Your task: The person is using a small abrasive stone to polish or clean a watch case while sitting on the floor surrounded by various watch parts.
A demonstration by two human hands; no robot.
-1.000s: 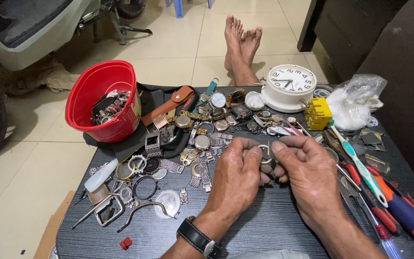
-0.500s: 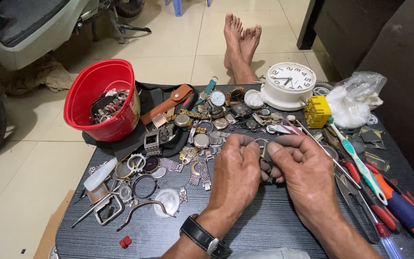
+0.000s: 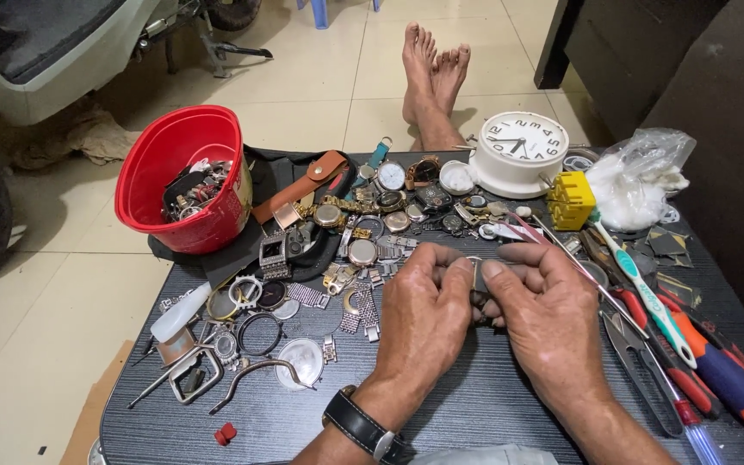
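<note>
Two hands meet at the middle of the dark slatted table (image 3: 475,405), much as they did a second ago; I note only a slight shift. The left hand (image 3: 424,314) and right hand (image 3: 544,314) sit a little closer together than before, and the small metal ring (image 3: 474,269) now stands more upright between them. Nothing else on the table has moved.

I see the ring pinched between the left thumb and forefinger on one side and the right forefinger tip on the other, just above the knuckles. The other fingers of both hands are curled in, clenched around something small and dark that I cannot make out. A black-strapped wristwatch (image 3: 363,426) sits on the left wrist.

Around the hands: a scatter of watch cases and bracelet links (image 3: 355,250) lies just beyond the fingertips, touching nothing I hold. A red bucket (image 3: 187,176) of parts stands far left. A white alarm clock (image 3: 518,151) stands at the far edge, with a yellow block (image 3: 572,200) and a clear plastic bag (image 3: 639,176) beside it. To the right of the right hand lie a toothbrush (image 3: 643,288), pliers (image 3: 639,362) and an orange-tipped screwdriver (image 3: 725,379), near but apart. Loose rings and a bent wire (image 3: 256,370) lie left of the left wrist. Nothing blocks my view of the ring except the fingers themselves.
</note>
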